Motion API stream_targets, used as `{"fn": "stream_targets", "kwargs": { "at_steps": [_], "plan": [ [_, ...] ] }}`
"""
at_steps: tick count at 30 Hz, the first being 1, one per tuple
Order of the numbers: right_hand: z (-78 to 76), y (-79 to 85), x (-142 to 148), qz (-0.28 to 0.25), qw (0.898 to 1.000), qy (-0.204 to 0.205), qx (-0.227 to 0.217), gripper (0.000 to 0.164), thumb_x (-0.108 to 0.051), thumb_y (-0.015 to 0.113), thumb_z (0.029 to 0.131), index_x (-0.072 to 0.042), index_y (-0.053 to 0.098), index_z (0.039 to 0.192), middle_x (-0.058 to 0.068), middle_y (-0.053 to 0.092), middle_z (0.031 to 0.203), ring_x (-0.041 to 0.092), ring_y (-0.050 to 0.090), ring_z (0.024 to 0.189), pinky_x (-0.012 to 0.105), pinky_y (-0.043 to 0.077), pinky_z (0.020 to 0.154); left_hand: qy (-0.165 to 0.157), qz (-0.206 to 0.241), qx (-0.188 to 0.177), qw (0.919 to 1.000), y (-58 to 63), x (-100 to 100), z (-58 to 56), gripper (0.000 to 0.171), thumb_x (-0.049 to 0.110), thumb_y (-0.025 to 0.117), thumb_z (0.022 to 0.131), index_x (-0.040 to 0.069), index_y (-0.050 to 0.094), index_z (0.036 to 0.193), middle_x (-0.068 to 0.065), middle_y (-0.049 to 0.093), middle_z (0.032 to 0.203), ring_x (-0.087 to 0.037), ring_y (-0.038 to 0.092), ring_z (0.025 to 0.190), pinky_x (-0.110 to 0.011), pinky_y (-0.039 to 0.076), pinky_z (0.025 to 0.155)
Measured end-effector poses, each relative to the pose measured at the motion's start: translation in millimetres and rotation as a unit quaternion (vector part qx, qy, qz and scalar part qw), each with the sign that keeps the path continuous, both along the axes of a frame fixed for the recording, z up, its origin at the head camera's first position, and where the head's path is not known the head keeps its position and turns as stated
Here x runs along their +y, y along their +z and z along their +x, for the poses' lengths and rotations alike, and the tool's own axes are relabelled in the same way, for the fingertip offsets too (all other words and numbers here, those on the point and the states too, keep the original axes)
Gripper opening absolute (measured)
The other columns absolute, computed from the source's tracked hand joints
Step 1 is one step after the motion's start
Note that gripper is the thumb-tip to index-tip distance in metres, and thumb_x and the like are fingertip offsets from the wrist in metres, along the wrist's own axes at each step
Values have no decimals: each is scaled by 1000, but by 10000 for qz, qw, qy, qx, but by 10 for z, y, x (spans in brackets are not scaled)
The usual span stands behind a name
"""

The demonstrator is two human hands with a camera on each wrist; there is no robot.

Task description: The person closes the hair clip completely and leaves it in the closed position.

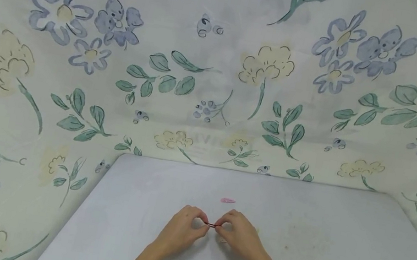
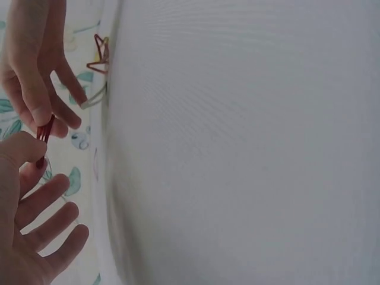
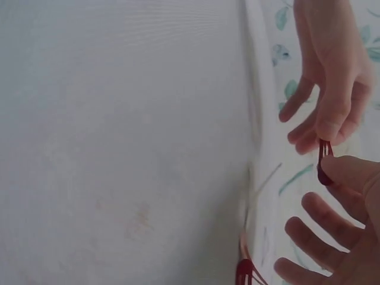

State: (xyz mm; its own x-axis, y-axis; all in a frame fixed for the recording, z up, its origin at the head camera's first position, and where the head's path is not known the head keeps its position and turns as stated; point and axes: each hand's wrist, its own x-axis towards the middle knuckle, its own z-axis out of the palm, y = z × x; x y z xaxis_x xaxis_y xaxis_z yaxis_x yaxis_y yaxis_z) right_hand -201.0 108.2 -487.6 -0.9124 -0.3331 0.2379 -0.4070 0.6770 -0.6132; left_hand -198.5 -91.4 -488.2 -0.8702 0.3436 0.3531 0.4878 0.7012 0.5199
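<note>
A slim red snap hair clip (image 1: pixel 211 225) spans the small gap between both hands over the white table. My left hand (image 1: pixel 181 231) pinches one end of the clip between thumb and forefinger. At the other end, my right hand (image 1: pixel 241 237) pinches it in the same way. Slits along the red hair clip (image 3: pixel 324 160) show in the right wrist view, where the left hand (image 3: pixel 335 77) is opposite. In the left wrist view, the other fingers of the left hand (image 2: pixel 53 219) are spread loosely apart.
A pink hair clip (image 1: pixel 227 201) lies on the white table (image 1: pixel 130 190) beyond the hands. A small pinkish piece (image 1: pixel 222 240) shows below the right hand. The left wrist view has a red star-shaped outline (image 2: pixel 100 54). Flower-patterned sheeting (image 1: pixel 202 115) surrounds the table's back and sides.
</note>
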Motion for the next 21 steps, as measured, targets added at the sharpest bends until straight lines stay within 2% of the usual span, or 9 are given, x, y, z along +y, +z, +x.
{"fn": "stream_targets", "kwargs": {
  "at_steps": [3,6,11,13,21],
  "plan": [
    [9,57,37,-158,9997,-203,-28,4,-18,75,86,-19,74,89,-8,64,97,19,62,99,42,53,84,38,194,242,9995,22,43,-9,10,17,75,84,18,67,90,7,67,93,-14,59,95,-35,51,83],
    [26,112,72,-304,9989,-362,-26,5,-17,75,87,-21,73,90,-7,64,98,20,62,99,42,53,82,73,306,320,9990,54,95,-18,11,17,75,85,19,66,91,8,66,94,-14,59,96,-35,51,84],
    [31,168,120,-528,9963,-671,34,7,-17,75,87,-23,73,89,-7,65,100,20,62,100,42,53,84,133,409,197,9989,135,188,-37,9,19,73,86,17,67,93,6,66,97,-15,59,99,-36,51,86],
    [24,175,137,-625,9951,-760,64,8,-15,76,86,-23,74,89,-7,65,99,20,63,101,44,52,89,134,423,169,9989,159,222,-49,9,19,73,87,17,67,94,5,66,98,-15,58,99,-37,51,86],
    [-8,174,207,-1170,9898,-810,101,8,-10,74,87,-17,74,92,-3,66,95,29,64,99,50,51,90,16,564,125,9983,203,314,-103,11,20,71,88,15,68,98,2,68,100,-17,60,100,-36,51,85]
  ]
}}
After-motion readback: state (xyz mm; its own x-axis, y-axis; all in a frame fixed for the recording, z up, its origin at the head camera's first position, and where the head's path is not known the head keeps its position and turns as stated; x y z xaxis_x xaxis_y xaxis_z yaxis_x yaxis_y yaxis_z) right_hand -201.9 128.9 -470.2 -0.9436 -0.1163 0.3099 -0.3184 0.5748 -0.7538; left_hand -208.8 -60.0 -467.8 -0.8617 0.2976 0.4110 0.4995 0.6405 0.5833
